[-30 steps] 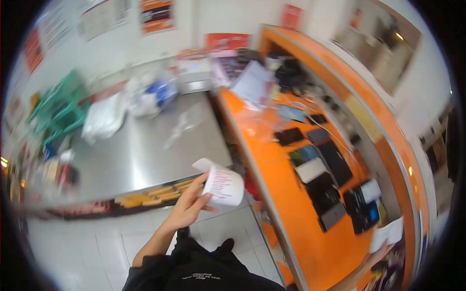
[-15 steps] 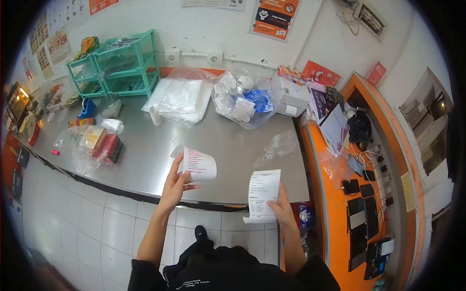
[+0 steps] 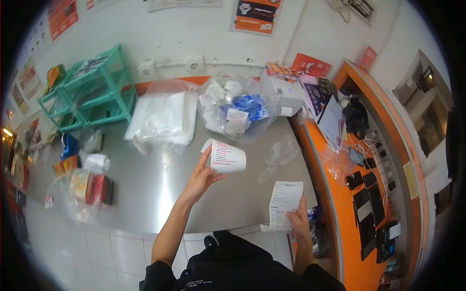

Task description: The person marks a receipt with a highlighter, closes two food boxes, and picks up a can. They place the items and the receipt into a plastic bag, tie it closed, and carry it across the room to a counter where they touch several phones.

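Taking 12 o'clock as straight ahead from where you stand, you have white floor tiles (image 3: 124, 247) at 10 o'clock, in front of a metal surface (image 3: 155, 203). Your right hand (image 3: 300, 224) is at 2 o'clock, pinching the right edge of a printed slip (image 3: 285, 201) between thumb and fingers; the slip stands up with its black print towards you. A little farther, just short of 12 o'clock, your left hand (image 3: 198, 180) pinches a curled paper (image 3: 229, 158) at its left end, its lower fingers spread loosely beneath. That paper bears red and black print and is well apart from the slip.

At 2 o'clock, past your right hand, dark flat devices (image 3: 374, 206) lie on an orange surface (image 3: 341, 242). At 10 o'clock, red and cream boxes (image 3: 99, 188) sit beside clear plastic. A crumpled clear wrapper (image 3: 282, 156) lies at 1 o'clock.

Towards the back, a green rack (image 3: 127, 99) stands at 11 o'clock. White plastic bags (image 3: 162, 116) lie between 11 and 12, just beside a clear bag (image 3: 242, 109) of white and blue things at 12. A white box (image 3: 287, 94) stands nearer 1. On the wall beyond, an orange and black poster (image 3: 256, 15) hangs around 12.
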A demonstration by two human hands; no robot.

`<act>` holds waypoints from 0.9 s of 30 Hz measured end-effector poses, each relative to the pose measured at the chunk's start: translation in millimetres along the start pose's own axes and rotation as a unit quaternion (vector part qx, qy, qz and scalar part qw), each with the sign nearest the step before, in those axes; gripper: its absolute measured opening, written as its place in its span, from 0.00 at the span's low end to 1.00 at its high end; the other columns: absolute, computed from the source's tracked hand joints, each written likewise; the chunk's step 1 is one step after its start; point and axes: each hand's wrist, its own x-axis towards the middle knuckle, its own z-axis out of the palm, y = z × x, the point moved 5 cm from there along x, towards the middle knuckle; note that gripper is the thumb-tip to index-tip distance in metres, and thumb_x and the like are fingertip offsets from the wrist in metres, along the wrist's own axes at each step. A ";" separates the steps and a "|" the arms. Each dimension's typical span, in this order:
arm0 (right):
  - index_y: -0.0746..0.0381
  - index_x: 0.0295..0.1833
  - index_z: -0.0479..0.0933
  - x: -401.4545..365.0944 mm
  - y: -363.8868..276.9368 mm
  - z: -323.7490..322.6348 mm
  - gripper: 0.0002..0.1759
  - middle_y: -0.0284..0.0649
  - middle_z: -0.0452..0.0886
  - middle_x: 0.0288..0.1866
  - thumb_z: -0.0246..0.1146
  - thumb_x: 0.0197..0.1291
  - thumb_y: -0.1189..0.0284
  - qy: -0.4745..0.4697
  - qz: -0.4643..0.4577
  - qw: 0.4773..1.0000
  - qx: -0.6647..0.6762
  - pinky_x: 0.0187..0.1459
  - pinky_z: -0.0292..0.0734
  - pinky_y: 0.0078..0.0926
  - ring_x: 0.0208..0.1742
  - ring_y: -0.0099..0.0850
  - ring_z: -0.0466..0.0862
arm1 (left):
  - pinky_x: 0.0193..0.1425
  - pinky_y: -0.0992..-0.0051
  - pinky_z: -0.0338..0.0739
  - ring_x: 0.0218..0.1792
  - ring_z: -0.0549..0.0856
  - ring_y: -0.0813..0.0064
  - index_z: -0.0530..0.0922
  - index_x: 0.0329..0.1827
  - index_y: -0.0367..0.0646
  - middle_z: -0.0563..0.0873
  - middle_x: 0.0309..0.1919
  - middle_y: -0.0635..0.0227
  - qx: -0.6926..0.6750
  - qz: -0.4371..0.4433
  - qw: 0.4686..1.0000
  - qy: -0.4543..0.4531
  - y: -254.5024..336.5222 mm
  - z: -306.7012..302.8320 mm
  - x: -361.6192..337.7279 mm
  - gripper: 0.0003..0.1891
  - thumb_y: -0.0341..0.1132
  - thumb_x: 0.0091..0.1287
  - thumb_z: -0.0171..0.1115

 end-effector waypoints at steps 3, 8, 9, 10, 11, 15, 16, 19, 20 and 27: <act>0.63 0.66 0.43 11.2 -0.4 -12.4 0.39 0.47 0.63 0.58 0.46 0.46 0.89 0.033 -0.001 0.999 0.026 0.59 0.60 0.29 0.60 0.33 0.65 | 0.56 0.68 0.69 0.54 0.72 0.69 0.42 0.68 0.55 0.65 0.59 0.61 -0.005 -0.032 0.999 -0.043 -7.7 9.1 59.3 0.35 0.22 0.56 0.35; 0.63 0.66 0.44 46.0 1.2 -16.4 0.39 0.47 0.64 0.58 0.47 0.45 0.88 0.049 -0.020 0.999 0.010 0.59 0.60 0.29 0.59 0.33 0.66 | 0.53 0.65 0.71 0.53 0.72 0.66 0.44 0.68 0.56 0.65 0.58 0.63 -0.014 -0.025 0.995 -0.095 4.8 32.8 169.1 0.35 0.23 0.55 0.38; 0.62 0.66 0.43 54.0 6.3 -17.5 0.40 0.46 0.64 0.58 0.47 0.45 0.88 0.049 -0.023 0.999 0.005 0.58 0.61 0.29 0.59 0.33 0.67 | 0.53 0.65 0.71 0.53 0.72 0.66 0.45 0.68 0.55 0.66 0.57 0.62 0.003 -0.035 0.996 -0.086 1.2 31.8 190.6 0.35 0.22 0.55 0.38; 0.61 0.67 0.42 59.8 10.0 -17.6 0.40 0.46 0.65 0.58 0.47 0.45 0.89 0.048 -0.021 0.999 0.000 0.58 0.62 0.29 0.58 0.33 0.68 | 0.53 0.65 0.71 0.52 0.72 0.66 0.45 0.67 0.54 0.67 0.56 0.61 0.021 -0.047 0.996 -0.074 -8.3 25.8 208.6 0.34 0.22 0.55 0.38; 0.61 0.66 0.43 65.2 12.4 -16.4 0.40 0.46 0.65 0.58 0.47 0.45 0.88 0.047 -0.012 0.999 -0.007 0.58 0.61 0.29 0.58 0.33 0.68 | 0.46 0.70 0.76 0.45 0.77 0.71 0.48 0.66 0.51 0.71 0.51 0.61 0.052 -0.076 0.995 -0.039 -32.2 6.1 229.0 0.31 0.22 0.57 0.36; 0.62 0.66 0.44 91.2 17.5 -13.0 0.39 0.46 0.65 0.58 0.47 0.46 0.88 0.030 0.015 0.999 -0.008 0.59 0.60 0.29 0.59 0.33 0.67 | 0.38 0.72 0.79 0.38 0.80 0.67 0.53 0.63 0.42 0.74 0.47 0.57 0.119 -0.156 0.978 0.064 -80.0 -39.8 240.8 0.27 0.23 0.57 0.37; 0.62 0.66 0.45 93.6 19.3 -11.6 0.38 0.46 0.65 0.58 0.47 0.46 0.88 0.027 0.024 0.999 -0.001 0.59 0.60 0.29 0.59 0.32 0.67 | 0.37 0.72 0.80 0.35 0.81 0.66 0.54 0.62 0.40 0.75 0.46 0.57 0.141 -0.145 0.977 0.065 -80.0 -42.4 236.1 0.26 0.23 0.57 0.38; 0.65 0.65 0.47 109.3 18.3 -5.0 0.36 0.47 0.64 0.57 0.46 0.46 0.88 0.038 0.029 0.999 0.001 0.61 0.55 0.30 0.61 0.33 0.63 | 0.34 0.72 0.80 0.31 0.82 0.65 0.56 0.60 0.37 0.76 0.44 0.54 0.197 -0.111 0.970 0.088 -76.7 -41.6 231.5 0.24 0.23 0.57 0.39; 0.66 0.64 0.47 113.4 16.2 -2.4 0.36 0.47 0.64 0.57 0.46 0.46 0.88 0.036 0.035 0.999 0.003 0.61 0.55 0.29 0.61 0.33 0.64 | 0.34 0.71 0.80 0.30 0.83 0.64 0.57 0.59 0.36 0.77 0.44 0.53 0.214 -0.101 0.966 0.101 -77.3 -43.4 229.5 0.23 0.23 0.57 0.39; 0.67 0.64 0.49 146.0 9.8 10.8 0.33 0.45 0.64 0.57 0.47 0.49 0.88 0.008 0.012 1.000 -0.005 0.59 0.58 0.27 0.58 0.31 0.66 | 0.30 0.75 0.81 0.31 0.83 0.67 0.57 0.59 0.39 0.75 0.48 0.51 0.341 -0.058 0.934 0.088 -72.0 -41.0 220.6 0.24 0.24 0.58 0.49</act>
